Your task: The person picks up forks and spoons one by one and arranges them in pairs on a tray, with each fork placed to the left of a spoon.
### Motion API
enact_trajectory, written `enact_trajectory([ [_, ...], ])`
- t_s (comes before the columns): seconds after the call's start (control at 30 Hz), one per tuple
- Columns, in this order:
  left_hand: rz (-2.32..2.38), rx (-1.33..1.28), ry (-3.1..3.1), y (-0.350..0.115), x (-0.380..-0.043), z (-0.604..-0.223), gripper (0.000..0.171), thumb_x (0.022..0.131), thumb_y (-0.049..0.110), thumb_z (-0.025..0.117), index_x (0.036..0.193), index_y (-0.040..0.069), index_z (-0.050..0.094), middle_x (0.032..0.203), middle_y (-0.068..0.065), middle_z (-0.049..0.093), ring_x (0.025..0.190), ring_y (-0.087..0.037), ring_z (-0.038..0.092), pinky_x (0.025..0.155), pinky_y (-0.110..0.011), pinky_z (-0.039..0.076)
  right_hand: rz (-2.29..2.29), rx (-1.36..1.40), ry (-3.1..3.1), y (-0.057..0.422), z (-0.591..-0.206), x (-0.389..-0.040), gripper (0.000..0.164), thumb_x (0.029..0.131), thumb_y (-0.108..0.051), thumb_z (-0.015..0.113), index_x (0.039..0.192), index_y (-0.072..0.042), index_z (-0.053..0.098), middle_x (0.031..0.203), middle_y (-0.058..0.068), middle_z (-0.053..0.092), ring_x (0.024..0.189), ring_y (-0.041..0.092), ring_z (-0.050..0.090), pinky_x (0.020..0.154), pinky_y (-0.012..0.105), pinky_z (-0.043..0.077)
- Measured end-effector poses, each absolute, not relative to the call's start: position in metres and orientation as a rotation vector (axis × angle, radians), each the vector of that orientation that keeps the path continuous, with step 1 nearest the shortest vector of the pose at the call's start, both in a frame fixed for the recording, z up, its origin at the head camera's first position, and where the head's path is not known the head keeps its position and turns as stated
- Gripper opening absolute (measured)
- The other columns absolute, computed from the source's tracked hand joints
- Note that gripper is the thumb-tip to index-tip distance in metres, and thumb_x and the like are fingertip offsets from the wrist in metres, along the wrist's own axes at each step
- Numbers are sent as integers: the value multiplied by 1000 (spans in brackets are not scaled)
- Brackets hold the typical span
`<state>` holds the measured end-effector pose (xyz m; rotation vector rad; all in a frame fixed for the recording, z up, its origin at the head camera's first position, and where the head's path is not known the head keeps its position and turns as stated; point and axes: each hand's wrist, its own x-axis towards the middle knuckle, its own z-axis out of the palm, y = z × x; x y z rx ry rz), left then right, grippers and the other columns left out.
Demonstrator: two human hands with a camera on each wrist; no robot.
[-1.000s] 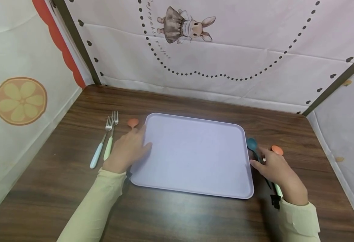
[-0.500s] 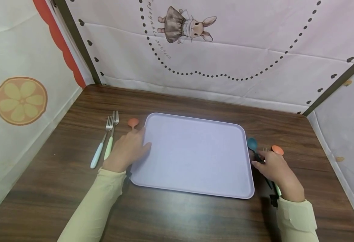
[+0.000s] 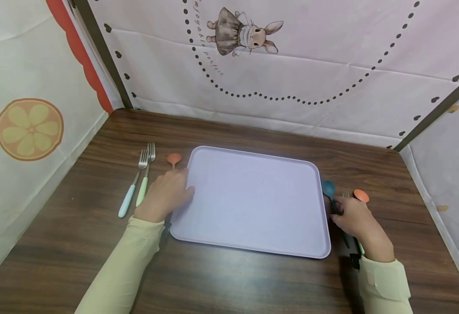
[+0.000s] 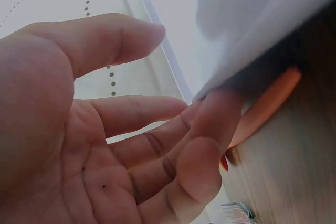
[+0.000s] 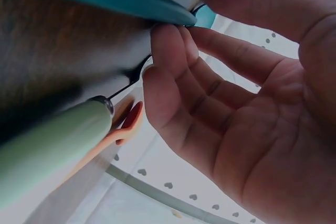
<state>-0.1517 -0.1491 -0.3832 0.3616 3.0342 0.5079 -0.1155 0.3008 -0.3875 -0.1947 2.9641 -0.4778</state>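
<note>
Teal long-handled spoon (image 3: 329,188) lies between thumb and fingers of the right hand (image 3: 357,219).
Any pinch is unclear; left hand (image 3: 164,195), thumb and fingers apart, touches lavender rectangular tray (image 3: 253,200).

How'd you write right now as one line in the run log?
left hand: at left edge of lilac tray | right hand: at teal spoon | blue-handled fork, green-handled fork: left of tray

In the upper middle of the head view, slim grey lettering (image 3: 203,38) running down the pale cloth (image 3: 316,48), left of the rabbit drawing (image 3: 239,32), reads "njoyable perfect", its start cut by the top edge.
</note>
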Motion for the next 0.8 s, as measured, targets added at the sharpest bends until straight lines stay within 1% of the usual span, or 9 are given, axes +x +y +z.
enact_trajectory([
  [0.1,504,347,3022,-149,-151,-382,22,84,20,57,90,-1,52,69,-12,51,53,-24,50,44,-40,45,-486,-181,2952,301,-389,-116,52,72,-8,62,120,8,53,78,9,56,70,27,50,58,45,44],
  [0.13,505,343,3013,-150,-151,-382,20,84,18,57,89,-1,52,68,-12,51,53,-23,49,43,-39,44,-487,-178,2949,301,-389,-116,52,72,-7,61,120,7,53,76,8,54,68,26,49,56,44,43],
  [0.3,500,347,2989,-150,-150,-381,14,82,9,54,90,-2,52,67,-12,49,50,-22,48,40,-35,42,-490,-162,2936,301,-390,-116,50,71,-6,60,120,5,53,74,6,52,65,24,47,53,40,40],
  [0.5,473,357,2980,-151,-151,-383,13,78,2,51,90,-2,51,66,-11,50,50,-22,48,41,-34,41,-478,-136,2904,302,-389,-117,50,73,-10,61,119,7,51,76,7,53,65,23,48,54,39,42],
  [0.6,466,354,2979,-150,-151,-384,12,76,-1,49,88,-1,50,66,-11,49,50,-23,48,40,-34,41,-485,-142,2917,303,-389,-117,51,74,-12,61,119,10,51,80,11,59,70,24,52,58,43,46],
  [0.7,466,342,2975,-150,-150,-383,11,76,-2,48,87,0,50,65,-12,49,51,-24,48,40,-35,40,-501,-139,2945,302,-387,-117,50,75,-13,60,118,10,52,83,13,60,72,25,53,61,44,47],
  [0.8,473,322,2962,-150,-150,-383,12,77,-2,48,88,0,49,65,-12,49,51,-24,48,41,-34,40,-520,-126,2956,300,-386,-117,49,75,-13,59,117,10,52,78,10,57,66,22,51,57,39,45],
])
